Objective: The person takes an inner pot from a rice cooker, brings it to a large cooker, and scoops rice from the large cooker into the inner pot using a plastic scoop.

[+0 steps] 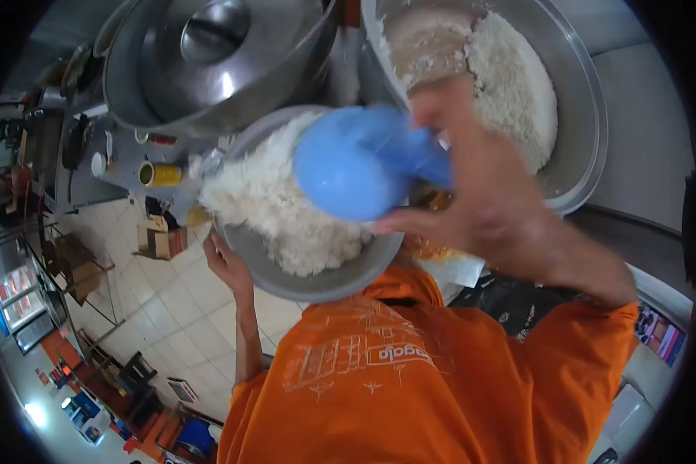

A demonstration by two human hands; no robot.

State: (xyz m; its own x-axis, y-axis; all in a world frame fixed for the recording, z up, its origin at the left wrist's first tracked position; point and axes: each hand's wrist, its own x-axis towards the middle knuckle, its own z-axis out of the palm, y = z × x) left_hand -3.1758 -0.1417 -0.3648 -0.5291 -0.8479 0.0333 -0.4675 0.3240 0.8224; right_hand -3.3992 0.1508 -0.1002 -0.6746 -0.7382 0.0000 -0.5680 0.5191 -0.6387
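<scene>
A grey basin [301, 290] heaped with white rice [301, 240] is close against the orange shirt. My left hand [228, 267] holds it at the left side, with the fingers up at the rim and partly hidden. Over the right part of the basin, my right hand [479, 185] grips a blue plastic scoop [352, 166] by its handle end. The scoop's rounded underside faces me, so what it contains is hidden. Both the scoop and this hand are blurred by motion. Beyond them, a large metal pot [591, 147] contains more white rice [510, 89].
A big lidded metal pot [224, 77] stands at the upper left, close to the basin. Beside it are a yellow can [160, 174] and small items on a counter. Orange-coloured food [437, 247] shows partly beneath my right hand. A cardboard box [162, 240] sits on the tiled floor.
</scene>
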